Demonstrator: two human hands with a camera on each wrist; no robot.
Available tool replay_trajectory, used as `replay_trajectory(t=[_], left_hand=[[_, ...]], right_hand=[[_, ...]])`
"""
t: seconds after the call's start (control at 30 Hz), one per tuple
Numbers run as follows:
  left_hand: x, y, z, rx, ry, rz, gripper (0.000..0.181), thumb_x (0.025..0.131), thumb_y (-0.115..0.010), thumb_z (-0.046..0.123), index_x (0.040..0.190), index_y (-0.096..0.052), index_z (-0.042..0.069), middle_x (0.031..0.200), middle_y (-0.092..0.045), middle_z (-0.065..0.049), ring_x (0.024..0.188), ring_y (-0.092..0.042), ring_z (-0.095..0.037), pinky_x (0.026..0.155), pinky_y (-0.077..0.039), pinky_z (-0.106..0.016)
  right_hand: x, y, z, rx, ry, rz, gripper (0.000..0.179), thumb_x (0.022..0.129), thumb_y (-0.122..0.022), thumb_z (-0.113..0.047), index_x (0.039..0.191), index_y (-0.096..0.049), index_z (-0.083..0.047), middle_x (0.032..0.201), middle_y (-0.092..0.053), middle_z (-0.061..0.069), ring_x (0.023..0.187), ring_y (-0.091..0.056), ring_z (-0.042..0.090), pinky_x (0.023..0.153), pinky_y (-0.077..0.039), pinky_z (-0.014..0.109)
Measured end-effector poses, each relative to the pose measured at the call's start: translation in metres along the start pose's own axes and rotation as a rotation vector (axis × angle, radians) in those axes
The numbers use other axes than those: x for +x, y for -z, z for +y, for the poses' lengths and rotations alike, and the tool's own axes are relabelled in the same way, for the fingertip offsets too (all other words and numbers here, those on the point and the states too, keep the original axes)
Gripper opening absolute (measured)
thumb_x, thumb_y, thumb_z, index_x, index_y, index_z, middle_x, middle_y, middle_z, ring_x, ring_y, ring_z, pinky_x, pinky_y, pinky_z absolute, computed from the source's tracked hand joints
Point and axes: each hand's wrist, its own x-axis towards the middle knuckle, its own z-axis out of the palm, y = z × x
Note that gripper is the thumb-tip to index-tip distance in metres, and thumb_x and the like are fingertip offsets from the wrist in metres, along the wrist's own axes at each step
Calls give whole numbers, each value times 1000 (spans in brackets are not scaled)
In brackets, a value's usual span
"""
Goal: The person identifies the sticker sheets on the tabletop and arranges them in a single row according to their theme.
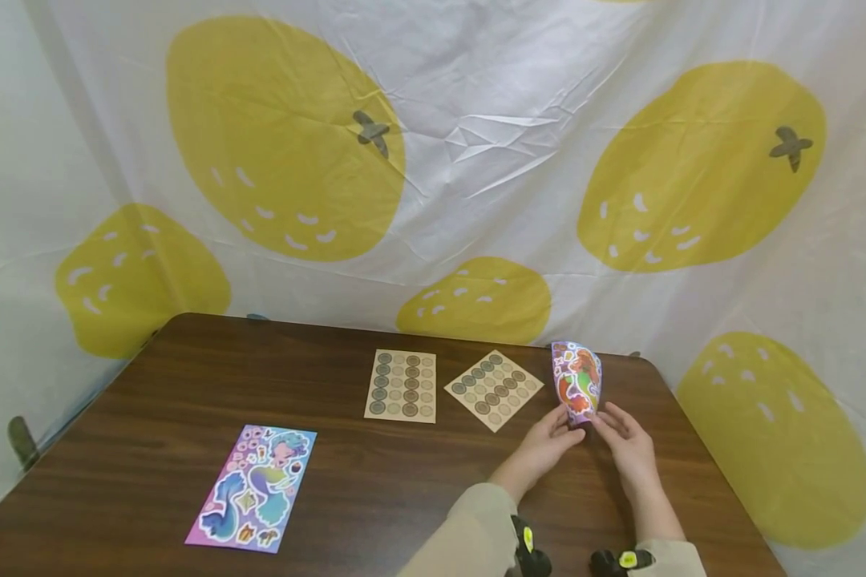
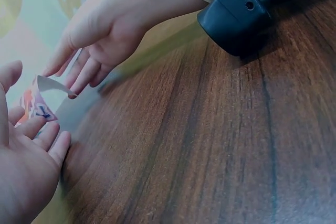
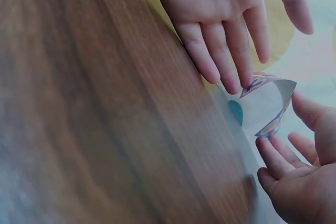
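Note:
At the table's far right, a curved mermaid sticker sheet [image 1: 579, 383] stands bent between my hands. My right hand [image 1: 631, 453] holds its near end; in the right wrist view that hand's thumb and fingertips touch opposite parts of the curled sheet [image 3: 286, 98]. Against the left edge rests my left hand [image 1: 544, 449], its fingers fairly straight and its thumb apart, as the left wrist view of that left hand [image 2: 26, 166] shows. The printed face is toward me in the head view, and the lower end is partly hidden by fingers.
Two beige sheets of round stickers lie near the back, one square-on [image 1: 402, 386] and one turned [image 1: 494, 390]. A second mermaid sticker sheet [image 1: 252, 489] lies flat at front left. Behind the brown table [image 1: 375, 497] hangs a fruit-print curtain [image 1: 462, 184].

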Motion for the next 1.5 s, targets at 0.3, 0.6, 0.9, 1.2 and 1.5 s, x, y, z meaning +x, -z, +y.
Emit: replay_trajectory(t=[0.3, 0.6, 0.9, 1.2, 1.5], left_hand=[[-3, 2, 3, -16, -3, 14, 57, 92, -63, 17, 143, -42, 4, 140, -48, -14, 124, -49, -31, 100, -42, -36], [-4, 3, -1, -53, -24, 40, 56, 91, -64, 16, 142, -44, 4, 139, -49, -15, 121, -52, -29, 98, -44, -36], [-7, 6, 1, -115, -34, 46, 59, 90, -64, 16, 143, -42, 4, 137, -50, -17, 119, -53, -30, 98, -44, -41], [-6, 11, 2, -170, -21, 82, 61, 90, -65, 15, 143, -41, 2, 134, -53, -16, 110, -59, -26, 89, -50, -41], [-5, 19, 10, -114, -62, 115, 60, 88, -68, 13, 142, -44, 5, 129, -55, -10, 102, -61, -21, 86, -51, -36]], right_hand=[[-1, -1, -3, 65, -19, 30, 75, 91, -67, -28, 151, -27, -7, 145, -40, 21, 116, -51, 11, 106, -33, 31], [0, -6, -5, 87, 32, 90, 68, 91, -67, -17, 148, -33, -3, 136, -45, 26, 88, -54, -7, 81, -44, 9], [-6, -10, -18, 220, 53, 97, 65, 92, -63, -5, 149, -32, -5, 138, -43, 22, 92, -58, -4, 86, -45, 13], [-16, -16, -32, 328, 84, 94, 66, 90, -61, 4, 149, -31, -5, 117, -53, 4, 94, -60, 2, 86, -47, 16], [-23, -16, -37, 326, 110, 86, 69, 89, -63, 5, 149, -31, -7, 112, -55, -2, 94, -61, 3, 84, -49, 18]])
